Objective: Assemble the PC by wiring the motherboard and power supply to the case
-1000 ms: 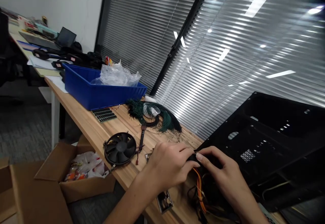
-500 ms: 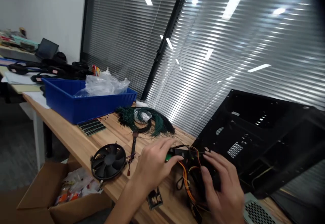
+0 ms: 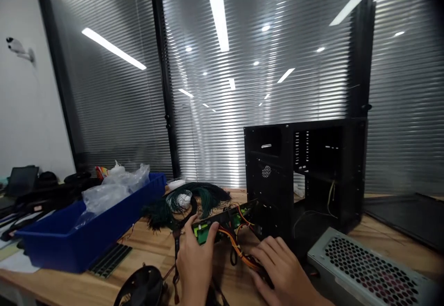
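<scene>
My left hand (image 3: pixel 196 259) grips the near left end of a green circuit board (image 3: pixel 203 233) between thumb and fingers. The board is tilted, and black parts and wires hide much of it. My right hand (image 3: pixel 277 269) is closed around a bundle of orange, yellow and black cables (image 3: pixel 236 246) that runs across the board's front; its fingertips are partly hidden. Just right of this hand lies a grey metal power supply (image 3: pixel 374 269) with a honeycomb grille. Behind it stands an open black computer case (image 3: pixel 268 195).
A blue bin (image 3: pixel 69 246) with plastic bags sits left. Green-black wires (image 3: pixel 208 199) lie behind the board. Memory sticks (image 3: pixel 110 259) and a black fan (image 3: pixel 142 287) are near the front edge. A black panel (image 3: pixel 409 218) lies right of the case.
My view has turned right and levelled. My right hand has come down from the board's right side to the cables. The left hand stays at the board's left end.
</scene>
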`<action>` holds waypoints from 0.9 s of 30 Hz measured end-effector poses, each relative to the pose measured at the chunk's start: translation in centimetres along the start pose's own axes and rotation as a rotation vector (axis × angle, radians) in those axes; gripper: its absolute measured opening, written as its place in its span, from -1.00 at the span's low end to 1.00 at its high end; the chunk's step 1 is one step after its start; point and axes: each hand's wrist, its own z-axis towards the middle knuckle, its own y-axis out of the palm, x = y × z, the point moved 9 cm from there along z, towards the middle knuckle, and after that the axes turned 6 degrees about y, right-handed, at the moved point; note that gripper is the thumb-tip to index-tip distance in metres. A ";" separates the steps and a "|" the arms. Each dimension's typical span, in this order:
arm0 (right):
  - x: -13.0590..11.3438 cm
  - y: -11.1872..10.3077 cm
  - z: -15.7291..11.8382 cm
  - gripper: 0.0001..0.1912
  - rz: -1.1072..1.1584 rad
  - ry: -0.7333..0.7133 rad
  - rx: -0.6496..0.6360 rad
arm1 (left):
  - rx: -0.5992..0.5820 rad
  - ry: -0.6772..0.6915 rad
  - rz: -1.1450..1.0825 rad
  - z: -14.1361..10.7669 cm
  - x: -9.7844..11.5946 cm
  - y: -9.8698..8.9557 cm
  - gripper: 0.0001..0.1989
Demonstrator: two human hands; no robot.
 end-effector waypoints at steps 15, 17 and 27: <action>3.9 1.5 -1.1 -0.72 0.206 0.354 0.003 | -0.102 0.194 0.150 2.4 -1.4 -1.5 -0.76; 4.7 1.6 -1.1 -0.71 0.301 0.453 -0.024 | -0.094 0.208 0.189 2.2 -0.6 -1.4 -0.78; 5.1 1.9 -1.1 -0.72 0.289 0.488 -0.114 | 0.033 0.264 0.377 0.0 3.0 -2.4 -0.66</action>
